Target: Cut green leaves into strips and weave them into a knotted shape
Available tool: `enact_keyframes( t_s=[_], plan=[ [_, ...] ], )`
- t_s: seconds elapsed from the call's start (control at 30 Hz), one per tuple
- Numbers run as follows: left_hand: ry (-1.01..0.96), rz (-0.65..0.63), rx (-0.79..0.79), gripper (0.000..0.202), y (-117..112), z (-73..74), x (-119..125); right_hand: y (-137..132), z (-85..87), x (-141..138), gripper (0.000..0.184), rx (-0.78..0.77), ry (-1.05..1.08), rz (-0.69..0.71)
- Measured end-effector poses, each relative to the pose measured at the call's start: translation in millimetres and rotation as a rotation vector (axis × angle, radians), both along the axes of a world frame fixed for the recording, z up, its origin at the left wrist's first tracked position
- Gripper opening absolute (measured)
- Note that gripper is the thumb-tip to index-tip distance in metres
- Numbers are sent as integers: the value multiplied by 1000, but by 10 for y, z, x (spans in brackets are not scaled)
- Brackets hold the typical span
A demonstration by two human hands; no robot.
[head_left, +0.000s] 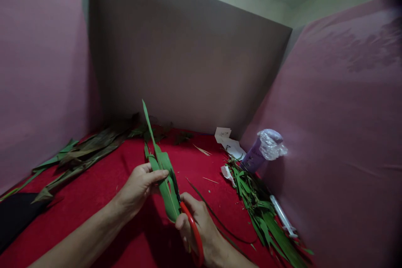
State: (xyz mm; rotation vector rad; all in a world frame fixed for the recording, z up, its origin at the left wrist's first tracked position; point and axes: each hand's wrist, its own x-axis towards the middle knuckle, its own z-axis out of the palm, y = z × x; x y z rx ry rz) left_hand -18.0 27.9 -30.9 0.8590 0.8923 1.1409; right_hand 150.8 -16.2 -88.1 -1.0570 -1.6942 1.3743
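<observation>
My left hand (141, 186) pinches a long green leaf (163, 173) near its middle, and the leaf's tip points up and away. My right hand (197, 226) grips red-handled scissors (191, 228), whose dark blades lie along the leaf's right edge. Both hands hover over a red cloth (103, 201) covering the work surface.
A heap of long, partly dried leaves (84, 150) lies at the left and back. Cut green strips (264, 213) pile at the right beside a purple cup wrapped in plastic (262, 150), paper scraps (230, 144) and a white tube (282, 215). Pink and grey panels wall in the space.
</observation>
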Motion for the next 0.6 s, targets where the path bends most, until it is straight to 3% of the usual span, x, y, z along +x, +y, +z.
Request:
enact_keyframes(
  t_s=[0.17, 0.37, 0.6],
  plan=[
    [20, 29, -28, 15, -9, 15, 12, 4, -30, -18, 49, 43, -22, -27],
    [63, 45, -13, 14, 16, -2, 15, -67, 73, 6, 44, 31, -72, -14],
    [65, -10, -31, 16, -14, 3, 32, -75, 76, 10, 57, 54, -24, 63]
  ],
)
